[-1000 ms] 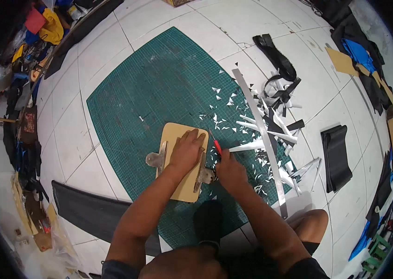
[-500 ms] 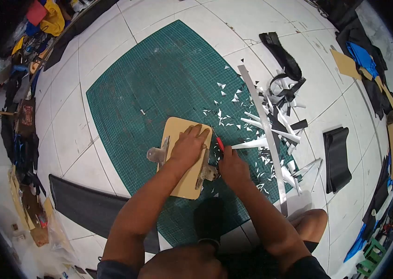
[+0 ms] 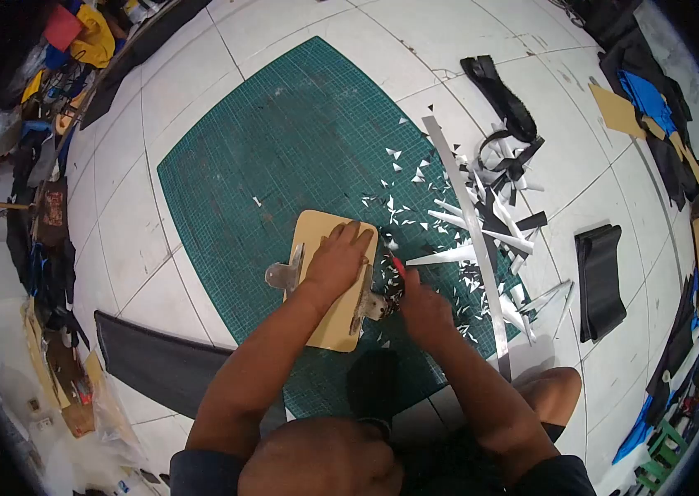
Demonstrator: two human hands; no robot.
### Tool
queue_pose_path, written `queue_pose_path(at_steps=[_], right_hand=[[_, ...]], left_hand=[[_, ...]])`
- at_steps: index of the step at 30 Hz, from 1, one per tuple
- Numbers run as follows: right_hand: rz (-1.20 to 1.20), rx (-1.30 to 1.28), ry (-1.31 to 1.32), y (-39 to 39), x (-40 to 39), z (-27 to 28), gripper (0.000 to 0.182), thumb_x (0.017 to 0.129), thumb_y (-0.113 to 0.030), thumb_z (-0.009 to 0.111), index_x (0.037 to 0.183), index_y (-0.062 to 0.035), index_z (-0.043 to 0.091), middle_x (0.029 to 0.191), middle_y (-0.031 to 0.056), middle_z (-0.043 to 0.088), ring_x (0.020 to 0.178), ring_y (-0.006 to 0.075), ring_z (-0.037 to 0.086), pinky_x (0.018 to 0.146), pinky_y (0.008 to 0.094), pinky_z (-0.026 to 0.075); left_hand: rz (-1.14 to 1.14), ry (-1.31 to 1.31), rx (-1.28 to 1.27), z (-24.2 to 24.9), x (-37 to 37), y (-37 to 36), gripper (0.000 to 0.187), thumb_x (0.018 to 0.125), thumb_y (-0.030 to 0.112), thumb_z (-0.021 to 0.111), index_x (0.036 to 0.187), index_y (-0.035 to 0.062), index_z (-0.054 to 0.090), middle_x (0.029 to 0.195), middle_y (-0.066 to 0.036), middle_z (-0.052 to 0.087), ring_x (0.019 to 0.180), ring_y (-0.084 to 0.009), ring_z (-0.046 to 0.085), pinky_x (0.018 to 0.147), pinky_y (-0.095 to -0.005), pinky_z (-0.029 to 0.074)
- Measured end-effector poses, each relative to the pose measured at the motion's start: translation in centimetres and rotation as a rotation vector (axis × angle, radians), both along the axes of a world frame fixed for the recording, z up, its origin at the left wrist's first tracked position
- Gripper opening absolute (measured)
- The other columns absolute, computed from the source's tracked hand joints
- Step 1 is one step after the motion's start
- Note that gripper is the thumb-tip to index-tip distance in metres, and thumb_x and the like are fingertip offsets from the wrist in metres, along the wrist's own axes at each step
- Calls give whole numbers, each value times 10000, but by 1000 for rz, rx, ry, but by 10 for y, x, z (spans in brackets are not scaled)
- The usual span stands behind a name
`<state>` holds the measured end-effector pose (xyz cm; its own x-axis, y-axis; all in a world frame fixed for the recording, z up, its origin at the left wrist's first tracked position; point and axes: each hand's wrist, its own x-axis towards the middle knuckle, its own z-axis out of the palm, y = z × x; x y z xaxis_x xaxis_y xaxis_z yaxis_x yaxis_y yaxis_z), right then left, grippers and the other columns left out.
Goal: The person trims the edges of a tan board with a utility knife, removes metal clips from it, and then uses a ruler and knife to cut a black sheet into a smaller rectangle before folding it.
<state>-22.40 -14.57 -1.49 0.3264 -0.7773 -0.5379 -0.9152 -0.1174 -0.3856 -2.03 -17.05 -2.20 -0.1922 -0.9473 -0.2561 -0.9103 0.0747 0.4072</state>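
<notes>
A tan rounded board (image 3: 331,324) lies on the green cutting mat (image 3: 283,116). One metal bulldog clip (image 3: 281,275) grips its left edge and another clip (image 3: 373,307) its right edge. My left hand (image 3: 336,263) rests flat on the board's upper half, fingers stretched out. Just right of the board, my right hand (image 3: 426,312) is closed round a red-handled cutter (image 3: 399,266); its blade is hard to make out. Black and white scraps (image 3: 389,285) lie between the board's right edge and this hand.
A long metal ruler (image 3: 473,231) lies across the mat's right side, over black and white offcuts (image 3: 511,241). Small white triangles are scattered nearby. Folded black material (image 3: 600,283) lies on the right tiles, a dark sheet (image 3: 159,360) at lower left. Clutter lines both walls.
My right hand and the cutter have shifted slightly right and down. Black and white scraps now show beside the board's right edge. The left hand stays on the board.
</notes>
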Motion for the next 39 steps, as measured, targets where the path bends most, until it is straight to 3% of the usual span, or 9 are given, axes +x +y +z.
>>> queue_pose_path(at_steps=[5,8,18,26,29,32,35,39], right_hand=[[36,-115,-37,-1,-13,-2,319,918,-191,565,1135,-37,388,922,255,659,776,470,676,678,533,558],[-48,-121,-200,7,-17,-1,319,915,-203,567,1124,-31,397,937,255,655,781,472,668,690,542,551],[-38,-126,-129,-11,6,-9,301,921,-214,566,1101,-21,421,952,253,653,820,457,668,726,552,540],[33,-188,-141,-7,4,-32,337,882,-196,604,1129,-42,434,951,238,667,812,424,684,680,533,556],[-10,-20,-14,1,-1,-15,371,881,-199,608,1156,-25,432,898,229,673,829,414,690,676,521,564],[51,-194,-52,8,-10,-22,341,896,-206,604,1128,-30,426,842,240,667,799,420,693,674,528,562],[-43,-194,-29,15,-15,-18,300,912,-195,596,1091,-37,415,832,249,657,747,439,683,662,542,554],[-194,-157,-220,26,-28,-6,264,931,-202,570,1070,-48,408,882,262,644,741,460,669,653,553,544]], left_hand=[[-19,-23,-20,-4,0,0,525,884,159,660,1381,101,503,1451,-135,429,1354,-363,417,1077,-536,414],[-8,2,-44,-7,2,5,520,884,161,662,1378,102,510,1448,-136,435,1355,-363,418,1078,-539,413],[-2,-2,-26,-9,2,4,524,889,160,653,1388,111,502,1471,-134,411,1368,-360,407,1100,-556,386],[-30,-51,-13,-3,0,2,522,892,164,658,1388,109,505,1464,-155,427,1356,-371,415,1085,-477,418],[-47,-83,-8,3,0,0,510,905,182,651,1388,111,506,1461,-153,433,1352,-376,412,1080,-456,427],[-44,-81,-5,0,0,5,514,907,196,650,1393,114,501,1465,-151,430,1348,-376,414,1079,-457,427],[-61,-64,-51,-5,2,0,519,907,190,651,1397,115,497,1469,-154,428,1344,-380,417,1080,-458,425],[-46,-24,-73,-9,3,6,531,893,175,665,1392,104,498,1452,-185,434,1347,-392,410,1090,-456,409]])
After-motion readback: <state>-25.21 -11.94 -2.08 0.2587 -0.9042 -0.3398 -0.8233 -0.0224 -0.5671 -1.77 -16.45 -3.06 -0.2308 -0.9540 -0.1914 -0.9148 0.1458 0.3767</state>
